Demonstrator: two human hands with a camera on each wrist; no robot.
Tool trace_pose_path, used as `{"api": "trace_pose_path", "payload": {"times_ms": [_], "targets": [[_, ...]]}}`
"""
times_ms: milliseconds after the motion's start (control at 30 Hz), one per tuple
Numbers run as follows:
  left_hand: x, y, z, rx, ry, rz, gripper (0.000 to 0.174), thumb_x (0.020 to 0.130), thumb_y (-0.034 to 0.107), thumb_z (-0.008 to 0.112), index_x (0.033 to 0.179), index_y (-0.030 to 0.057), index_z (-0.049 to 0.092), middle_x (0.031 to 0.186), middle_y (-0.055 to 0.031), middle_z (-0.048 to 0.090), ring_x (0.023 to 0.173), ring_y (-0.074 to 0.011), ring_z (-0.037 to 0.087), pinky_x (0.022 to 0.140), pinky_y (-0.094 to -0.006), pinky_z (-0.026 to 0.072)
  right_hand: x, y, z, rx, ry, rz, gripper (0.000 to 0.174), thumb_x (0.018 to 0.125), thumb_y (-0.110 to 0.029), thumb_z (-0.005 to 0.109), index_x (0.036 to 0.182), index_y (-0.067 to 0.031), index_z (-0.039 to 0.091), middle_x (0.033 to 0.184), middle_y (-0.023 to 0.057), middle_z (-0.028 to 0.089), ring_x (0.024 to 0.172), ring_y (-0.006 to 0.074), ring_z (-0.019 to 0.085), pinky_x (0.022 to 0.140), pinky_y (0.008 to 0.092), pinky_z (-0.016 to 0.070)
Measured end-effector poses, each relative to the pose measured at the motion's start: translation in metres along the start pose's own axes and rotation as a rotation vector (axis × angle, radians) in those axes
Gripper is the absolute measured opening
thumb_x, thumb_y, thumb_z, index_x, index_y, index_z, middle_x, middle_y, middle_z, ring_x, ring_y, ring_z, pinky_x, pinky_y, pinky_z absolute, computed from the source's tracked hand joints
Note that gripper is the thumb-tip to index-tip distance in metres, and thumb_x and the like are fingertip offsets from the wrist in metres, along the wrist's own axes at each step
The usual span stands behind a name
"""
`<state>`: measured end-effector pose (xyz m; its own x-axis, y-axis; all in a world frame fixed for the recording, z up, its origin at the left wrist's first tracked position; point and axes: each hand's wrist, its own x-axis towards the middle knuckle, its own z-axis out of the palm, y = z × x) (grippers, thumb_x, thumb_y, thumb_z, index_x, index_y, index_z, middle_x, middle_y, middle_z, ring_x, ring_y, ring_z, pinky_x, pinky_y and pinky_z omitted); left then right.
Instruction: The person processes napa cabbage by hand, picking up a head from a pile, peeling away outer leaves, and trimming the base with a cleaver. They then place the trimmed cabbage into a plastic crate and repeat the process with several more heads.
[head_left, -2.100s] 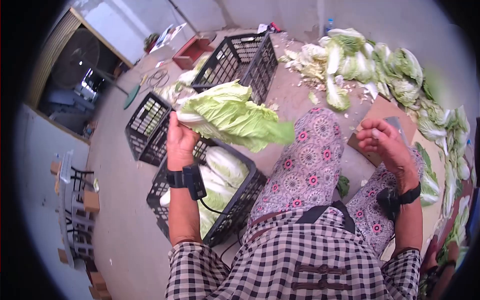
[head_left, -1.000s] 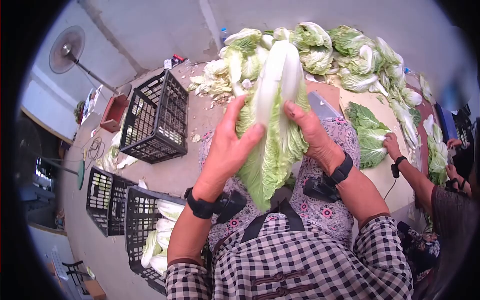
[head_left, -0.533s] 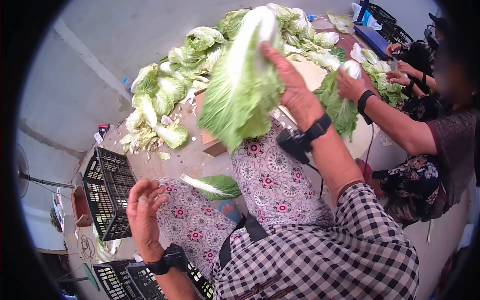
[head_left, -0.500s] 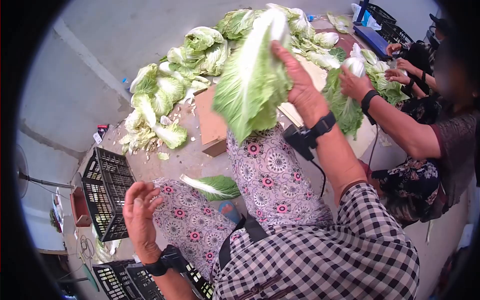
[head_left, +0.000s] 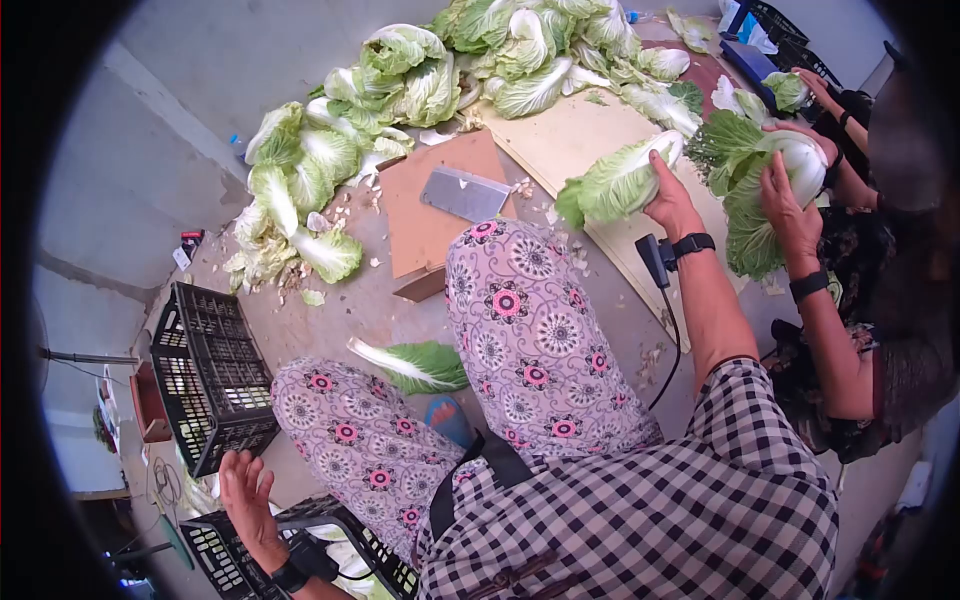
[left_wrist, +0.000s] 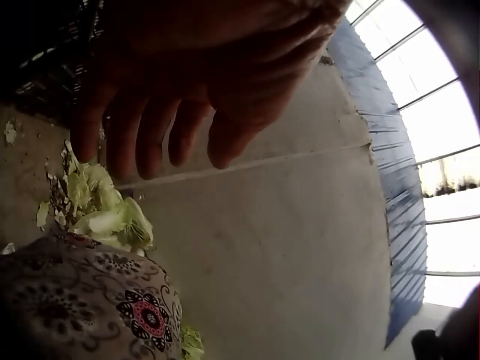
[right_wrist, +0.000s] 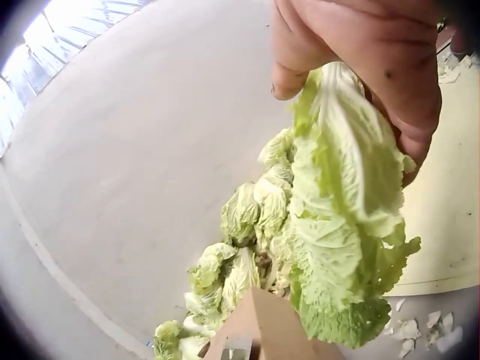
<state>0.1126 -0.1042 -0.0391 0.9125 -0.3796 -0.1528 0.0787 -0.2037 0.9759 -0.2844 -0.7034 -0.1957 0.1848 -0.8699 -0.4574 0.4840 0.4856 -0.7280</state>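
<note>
My right hand (head_left: 672, 203) grips a pale green napa cabbage (head_left: 615, 182) by its side near the white stem end, over the cream board (head_left: 540, 135). In the right wrist view, the cabbage (right_wrist: 345, 217) hangs leafy end down below my fingers. My left hand (head_left: 248, 505) is out to the left above a black crate (head_left: 215, 560), fingers spread and holding nothing. The left wrist view also shows this hand (left_wrist: 202, 82) with loose fingers and nothing in them. A cleaver (head_left: 465, 193) lies on a cardboard box (head_left: 410, 215) in front of my knee.
Cabbages and leaves (head_left: 330, 155) are heaped along the wall. Another black crate (head_left: 215, 370) stands at left. A single leaf (head_left: 415, 365) lies between my legs. At right, another person's hands (head_left: 795, 220) hold a large cabbage (head_left: 740, 180) close beside my right hand.
The cabbage passed from my left hand, through both hands, to my right, which has since carried it rightward over the board. My left hand moved down and left. The view swung right.
</note>
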Motion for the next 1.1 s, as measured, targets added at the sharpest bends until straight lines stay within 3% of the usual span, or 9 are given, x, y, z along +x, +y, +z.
{"api": "trace_pose_path", "payload": {"times_ms": [67, 167, 333, 400, 667, 700, 767, 967, 1100], "targets": [[-0.005, -0.012, -0.025, 0.008, 0.062, -0.048, 0.051, 0.088, 0.037, 0.053, 0.126, 0.0058, 0.043, 0.116, -0.0091, 0.053, 0.099, -0.0181, 0.054, 0.079, -0.0317, 0.0459, 0.006, -0.003, 0.002, -0.164, 0.316, 0.077, 0.073, 0.077, -0.044, 0.065, 0.132, -0.0087, 0.034, 0.136, 0.0204, 0.032, 0.121, 0.0376, 0.036, 0.091, 0.0538, 0.0356], [-0.013, -0.045, -0.087, 0.008, 0.128, -0.16, 0.058, 0.084, 0.046, 0.055, 0.129, 0.0118, 0.041, 0.124, -0.0069, 0.048, 0.108, -0.0201, 0.047, 0.09, -0.0385, 0.038, 0.003, -0.002, 0.0, -0.339, 0.147, -0.047, 0.073, 0.077, -0.042, 0.064, 0.133, -0.0083, 0.032, 0.139, 0.0199, 0.023, 0.125, 0.0384, 0.028, 0.093, 0.0547, 0.0321], [-0.061, -0.109, -0.192, -0.117, 0.462, -0.325, 0.055, 0.081, 0.048, 0.057, 0.125, 0.0165, 0.046, 0.116, -0.0013, 0.054, 0.105, -0.016, 0.048, 0.091, -0.0422, 0.0338, -0.036, -0.003, 0.064, -0.3, -0.222, -0.161, 0.057, 0.082, -0.03, 0.061, 0.126, -0.0036, 0.037, 0.121, 0.018, 0.044, 0.101, 0.0287, 0.054, 0.082, 0.0398, 0.0464], [-0.089, -0.141, -0.241, -0.23, 0.599, -0.394, 0.046, 0.081, 0.039, 0.059, 0.112, 0.0057, 0.055, 0.101, -0.0057, 0.06, 0.091, -0.018, 0.054, 0.084, -0.0387, 0.0407, -0.067, -0.004, 0.102, -0.246, -0.342, -0.162, 0.051, 0.084, -0.026, 0.059, 0.124, -0.0039, 0.038, 0.119, 0.0178, 0.046, 0.099, 0.0287, 0.055, 0.079, 0.0389, 0.0478], [-0.231, -0.253, -0.298, 0.44, 1.064, -0.197, 0.031, 0.079, 0.018, 0.059, 0.084, -0.0126, 0.058, 0.075, -0.013, 0.062, 0.06, -0.0213, 0.056, 0.057, -0.0368, 0.0487, -0.162, 0.005, 0.205, -0.156, -0.871, -0.008, 0.037, 0.088, -0.024, 0.055, 0.116, -0.0038, 0.045, 0.111, 0.0159, 0.055, 0.095, 0.025, 0.057, 0.076, 0.0364, 0.0494], [-0.237, -0.264, -0.295, 0.345, 1.079, -0.329, 0.031, 0.077, 0.016, 0.059, 0.087, -0.0125, 0.057, 0.079, -0.0114, 0.061, 0.063, -0.0193, 0.055, 0.059, -0.0366, 0.0484, -0.173, 0.011, 0.212, -0.146, -0.959, 0.022, 0.037, 0.088, -0.025, 0.055, 0.117, -0.0032, 0.045, 0.111, 0.0155, 0.056, 0.094, 0.0237, 0.057, 0.076, 0.0353, 0.0492], [-0.254, -0.282, -0.284, 0.89, 1.184, -0.705, 0.046, 0.074, 0.031, 0.062, 0.097, -0.0095, 0.057, 0.083, -0.011, 0.059, 0.074, -0.0219, 0.051, 0.072, -0.0385, 0.0447, -0.198, 0.024, 0.223, -0.241, -1.081, 0.032, 0.04, 0.09, -0.027, 0.052, 0.12, -0.0014, 0.044, 0.112, 0.0148, 0.056, 0.092, 0.0209, 0.058, 0.077, 0.0329, 0.049], [-0.265, -0.337, -0.275, 0.491, 1.14, -0.467, 0.059, 0.072, 0.032, 0.066, 0.113, -0.0059, 0.046, 0.111, -0.0211, 0.056, 0.096, -0.0316, 0.057, 0.085, -0.0395, 0.0441, -0.245, 0.055, 0.244, -0.542, -1.33, 0.046, 0.046, 0.091, -0.027, 0.05, 0.126, -0.0002, 0.038, 0.111, 0.0119, 0.057, 0.089, 0.0147, 0.059, 0.076, 0.0273, 0.0484], [-0.269, -0.306, -0.253, 0.699, 1.18, -0.733, 0.076, 0.068, 0.055, 0.059, 0.117, -0.002, 0.049, 0.118, -0.0229, 0.052, 0.112, -0.0372, 0.048, 0.093, -0.0497, 0.0349, -0.241, 0.07, 0.25, -0.626, -1.391, 0.084, 0.051, 0.089, -0.031, 0.054, 0.126, -0.0004, 0.037, 0.109, 0.0105, 0.057, 0.087, 0.0131, 0.058, 0.075, 0.0252, 0.048]]}}
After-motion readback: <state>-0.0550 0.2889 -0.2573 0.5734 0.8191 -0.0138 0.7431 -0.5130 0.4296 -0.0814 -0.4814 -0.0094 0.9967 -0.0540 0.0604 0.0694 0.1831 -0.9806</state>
